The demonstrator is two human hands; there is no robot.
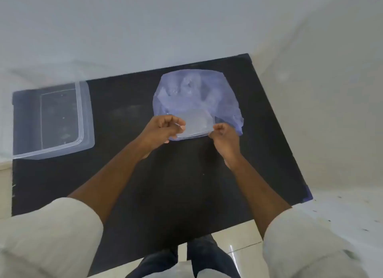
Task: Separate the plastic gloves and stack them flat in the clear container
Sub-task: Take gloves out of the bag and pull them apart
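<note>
Folded plastic gloves held above the blue bag, left hand and right hand pinching opposite edges (thin, limp, clingy film; peel from a corner), clear container well left.

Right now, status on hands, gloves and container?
Left hand and right hand both pinching folded plastic gloves over blue bag. Clear container far left, looks empty. Black table between unobstructed.

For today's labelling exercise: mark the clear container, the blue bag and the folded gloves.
clear container (84, 120), head view, on its right wall.
blue bag (217, 91), head view, on its upper right.
folded gloves (199, 123), head view, on the top sheet.
</note>
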